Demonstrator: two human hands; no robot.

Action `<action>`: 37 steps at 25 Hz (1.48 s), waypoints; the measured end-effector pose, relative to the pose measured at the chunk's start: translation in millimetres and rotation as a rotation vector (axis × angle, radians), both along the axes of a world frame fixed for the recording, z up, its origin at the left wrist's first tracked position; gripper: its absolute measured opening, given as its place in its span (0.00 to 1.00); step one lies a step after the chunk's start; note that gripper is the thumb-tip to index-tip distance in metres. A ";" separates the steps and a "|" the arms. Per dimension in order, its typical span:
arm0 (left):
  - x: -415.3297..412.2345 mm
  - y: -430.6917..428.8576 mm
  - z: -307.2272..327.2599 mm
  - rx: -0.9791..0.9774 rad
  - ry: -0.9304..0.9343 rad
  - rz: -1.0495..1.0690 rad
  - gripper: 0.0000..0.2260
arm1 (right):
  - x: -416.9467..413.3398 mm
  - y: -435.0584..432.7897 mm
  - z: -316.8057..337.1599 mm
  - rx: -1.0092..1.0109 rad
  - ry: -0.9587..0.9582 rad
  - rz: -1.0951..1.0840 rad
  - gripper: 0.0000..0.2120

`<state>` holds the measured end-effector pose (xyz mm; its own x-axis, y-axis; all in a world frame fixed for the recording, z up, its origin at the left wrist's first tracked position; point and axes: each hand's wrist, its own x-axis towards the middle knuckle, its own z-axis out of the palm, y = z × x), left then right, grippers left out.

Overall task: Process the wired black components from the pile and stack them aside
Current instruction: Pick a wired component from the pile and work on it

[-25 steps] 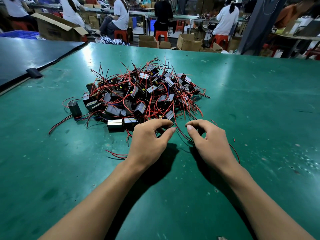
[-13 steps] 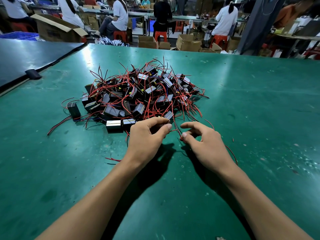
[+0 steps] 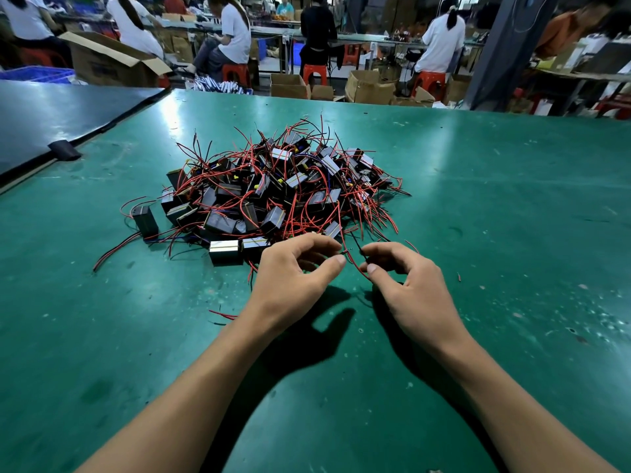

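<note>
A pile of small black box components (image 3: 273, 192) with tangled red and black wires lies on the green table (image 3: 495, 216). My left hand (image 3: 293, 278) hovers at the pile's near edge, fingers curled, thumb and forefinger meeting near a red wire (image 3: 353, 264). Just to its right, my right hand (image 3: 406, 285) pinches a thin wire between thumb and fingertips. The wires run from between my hands back to a component at the pile's edge. One black component (image 3: 145, 218) stands apart on the left.
A dark blue table (image 3: 51, 117) adjoins on the left, with a black tape tab (image 3: 65, 150) at the seam. Loose wire scraps (image 3: 222, 315) lie near my left wrist. People on red stools and cardboard boxes (image 3: 370, 87) sit beyond the far edge.
Both hands have lifted slightly off the table and their fingers have spread apart; the wire between them now shows stretched from thumb to thumb.
</note>
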<state>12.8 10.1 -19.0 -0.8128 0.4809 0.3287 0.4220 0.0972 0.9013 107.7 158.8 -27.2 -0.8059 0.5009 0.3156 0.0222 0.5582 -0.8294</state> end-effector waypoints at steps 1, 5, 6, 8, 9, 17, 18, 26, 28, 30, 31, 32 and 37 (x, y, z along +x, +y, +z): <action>0.2 0.1 -1.0 -0.026 0.076 0.004 0.05 | -0.1 -0.5 -0.5 0.005 0.015 -0.001 0.11; -1.7 0.6 -4.3 -0.098 0.320 0.031 0.05 | -0.2 -2.2 -2.0 0.008 0.045 -0.014 0.11; -2.0 0.4 -4.8 -0.104 0.335 0.040 0.07 | 0.0 -2.6 -2.3 0.006 0.050 -0.019 0.10; -1.8 -0.1 -5.3 -0.104 0.348 0.058 0.08 | 0.3 -4.0 -2.4 0.001 0.058 -0.019 0.10; -1.5 -0.1 -5.1 -0.105 0.354 0.063 0.08 | 0.2 -4.6 -2.3 -0.003 0.060 -0.013 0.09; 0.7 1.6 -2.2 -0.086 0.189 0.043 0.07 | -2.2 -4.8 -5.1 -0.002 0.043 0.016 0.09; 0.7 1.5 -2.4 -0.081 0.166 0.042 0.07 | -2.2 -4.7 -5.6 -0.003 0.044 0.017 0.09; -1.4 2.2 -2.4 -0.105 -0.053 -0.014 0.08 | -2.0 -4.4 -6.4 -0.014 0.090 0.048 0.14; -1.3 2.7 -1.9 -0.110 -0.069 -0.025 0.08 | -2.1 -4.5 -7.0 -0.044 0.079 0.072 0.16; -0.4 3.1 -1.7 -0.114 -0.069 -0.037 0.08 | -2.4 -4.2 -7.5 -0.029 0.069 0.077 0.16; 0.1 3.3 -1.8 -0.114 -0.069 -0.043 0.08 | -2.5 -4.5 -7.5 -0.007 0.069 0.070 0.15; 0.6 3.1 -1.8 -0.116 -0.067 -0.044 0.08 | -2.6 -5.2 -7.4 0.012 0.075 0.062 0.13; -0.6 2.3 -2.7 -0.099 -0.063 -0.015 0.08 | -0.8 -8.0 -6.7 -0.028 0.099 0.041 0.11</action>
